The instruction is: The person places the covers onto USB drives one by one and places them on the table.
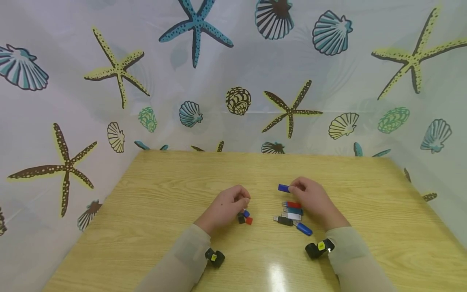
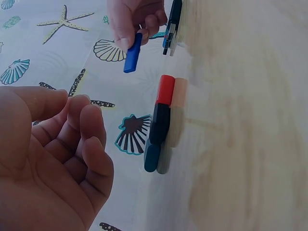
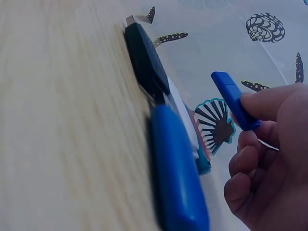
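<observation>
In my right hand [image 1: 311, 198] the thumb and a finger pinch a blue USB flash drive [image 3: 236, 98], held up off the table beyond the other drives; no metal plug shows on it. My left hand [image 1: 227, 205] hovers with loosely curled fingers and nothing visible between them [image 2: 53, 149]. Just below its fingertips lie several small caps, among them a red cap [image 1: 249, 221], a black cap [image 1: 241, 219] and a blue cap [image 1: 246, 213]. Below my right hand is a stack of uncapped drives: a red drive [image 1: 293, 205], a teal drive [image 1: 294, 211] and a white drive [image 1: 293, 217].
A black drive [image 1: 284, 221] and a rounded blue drive [image 1: 304, 228] lie at the near end of the row, plugs facing left. The wooden table [image 1: 164, 178] meets a shell-and-starfish printed curtain [image 1: 219, 81] at its back and sides.
</observation>
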### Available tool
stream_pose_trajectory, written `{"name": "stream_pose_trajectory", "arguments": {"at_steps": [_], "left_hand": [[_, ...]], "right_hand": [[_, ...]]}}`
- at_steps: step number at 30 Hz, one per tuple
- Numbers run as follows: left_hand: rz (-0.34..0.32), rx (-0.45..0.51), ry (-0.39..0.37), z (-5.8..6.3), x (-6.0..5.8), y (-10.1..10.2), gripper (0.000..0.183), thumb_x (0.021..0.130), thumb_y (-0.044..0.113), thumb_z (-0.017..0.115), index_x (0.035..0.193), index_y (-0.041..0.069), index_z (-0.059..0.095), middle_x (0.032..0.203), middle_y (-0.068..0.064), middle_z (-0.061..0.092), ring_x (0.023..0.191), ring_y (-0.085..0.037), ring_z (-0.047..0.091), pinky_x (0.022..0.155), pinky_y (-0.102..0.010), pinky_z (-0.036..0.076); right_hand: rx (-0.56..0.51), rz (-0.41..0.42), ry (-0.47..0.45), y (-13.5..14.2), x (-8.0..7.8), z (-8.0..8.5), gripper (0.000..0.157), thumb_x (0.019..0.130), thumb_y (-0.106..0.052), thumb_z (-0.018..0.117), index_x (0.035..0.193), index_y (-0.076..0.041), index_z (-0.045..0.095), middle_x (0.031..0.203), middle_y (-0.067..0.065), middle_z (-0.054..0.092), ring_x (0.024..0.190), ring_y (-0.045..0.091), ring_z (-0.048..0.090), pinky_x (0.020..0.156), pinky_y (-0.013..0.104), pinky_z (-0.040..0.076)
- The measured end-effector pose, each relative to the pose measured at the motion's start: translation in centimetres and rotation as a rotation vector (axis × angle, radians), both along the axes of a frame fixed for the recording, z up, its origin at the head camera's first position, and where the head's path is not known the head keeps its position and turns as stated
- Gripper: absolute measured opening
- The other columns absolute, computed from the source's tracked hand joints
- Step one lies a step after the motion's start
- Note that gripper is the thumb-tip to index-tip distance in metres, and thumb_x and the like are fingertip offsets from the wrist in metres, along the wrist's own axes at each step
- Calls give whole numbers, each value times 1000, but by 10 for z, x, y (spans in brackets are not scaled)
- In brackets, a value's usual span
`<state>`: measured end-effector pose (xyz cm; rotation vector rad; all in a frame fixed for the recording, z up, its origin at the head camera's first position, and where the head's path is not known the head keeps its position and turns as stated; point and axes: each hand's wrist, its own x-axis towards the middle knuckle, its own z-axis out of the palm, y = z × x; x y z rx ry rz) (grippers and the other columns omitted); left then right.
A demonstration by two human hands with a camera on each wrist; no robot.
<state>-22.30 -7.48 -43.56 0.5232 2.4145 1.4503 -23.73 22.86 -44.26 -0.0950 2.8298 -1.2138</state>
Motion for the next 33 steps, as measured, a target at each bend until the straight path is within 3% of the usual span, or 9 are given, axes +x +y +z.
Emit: {"name": "stream_pose_trajectory", "arguments": {"at_steps": [5,14,25,33], "left_hand": [[-5,6,-3,-1,1,-1,21,107,30,53,116,13,62,99,-1,65,88,-20,62,75,-38,50],[-1,-2,-4,1,-1,0,21,106,31,54,115,14,63,98,-1,66,87,-21,61,74,-37,50],[-3,-10,-1,-1,-2,0,20,106,31,54,114,14,63,98,-1,66,86,-21,61,73,-37,49],[-9,-8,-4,0,0,0,20,106,30,54,114,14,63,98,-4,66,84,-22,60,70,-36,49]], "right_hand": [[33,14,-27,3,-1,-6,29,104,-36,55,116,-12,66,107,6,64,95,25,55,84,41,46],[114,96,-12,4,-6,-10,21,103,-30,58,109,-13,69,94,1,64,86,22,55,78,39,44],[153,85,24,4,-6,-12,18,101,-23,61,109,-11,72,94,3,66,84,23,56,79,41,46],[155,65,6,6,-7,-14,22,102,-25,59,116,-13,71,103,5,68,91,25,59,87,47,47]]}}
